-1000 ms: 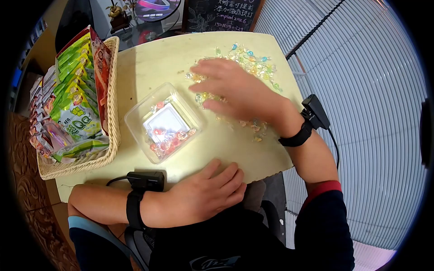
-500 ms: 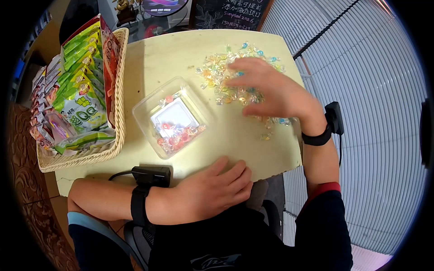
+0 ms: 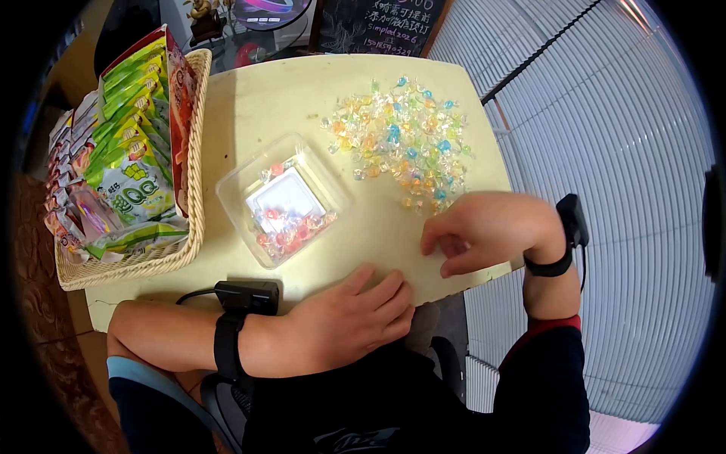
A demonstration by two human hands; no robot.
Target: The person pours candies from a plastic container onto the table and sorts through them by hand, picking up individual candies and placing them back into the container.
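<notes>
Head camera: my left hand (image 3: 344,318) lies flat and open on the near edge of the tabletop (image 3: 265,98). My right hand (image 3: 488,231) is curled just near the wrapped candies (image 3: 401,136); I cannot tell whether it grips 1. A clear plastic tray (image 3: 227,185) sits left of them.

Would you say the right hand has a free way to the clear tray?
Probably yes. Only bare table lies between the right hand and the tray. The left hand rests flat nearer the table's edge, out of that line, and the candy pile sits farther back.
</notes>
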